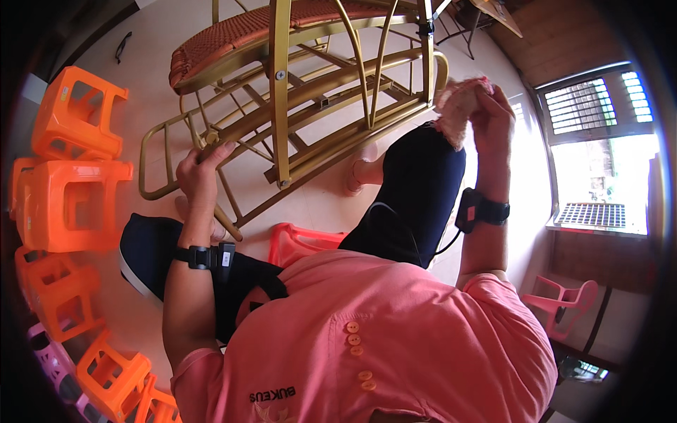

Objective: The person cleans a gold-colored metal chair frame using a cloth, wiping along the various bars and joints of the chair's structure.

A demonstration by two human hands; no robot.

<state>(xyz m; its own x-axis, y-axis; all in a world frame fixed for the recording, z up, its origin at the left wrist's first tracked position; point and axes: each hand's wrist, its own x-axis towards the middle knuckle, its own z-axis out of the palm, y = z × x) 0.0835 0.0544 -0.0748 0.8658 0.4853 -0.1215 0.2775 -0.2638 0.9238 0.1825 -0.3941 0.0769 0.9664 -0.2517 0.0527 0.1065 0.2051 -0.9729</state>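
Note:
Before me stands a gold metal-framed chair (281, 106), tipped so that its tubes and slats face me. Its reddish-brown woven seat (232, 45) shows at the top. My left hand (201, 166) grips a tube at the frame's lower left, thumb along the metal. Up at the right, my right hand (492, 111) holds a shaggy pale and pink cloth (459, 108), which hangs beside the curved end of the frame, above my knee. Whether the cloth touches the metal I cannot tell.
Several orange plastic stools (74, 206) line the left side. A red plastic stool (301, 240) is beneath me. A pink plastic chair (568, 301) stands at the right, below a barred window (597, 153). A dark object (122, 47) lies on the tiled floor at the upper left.

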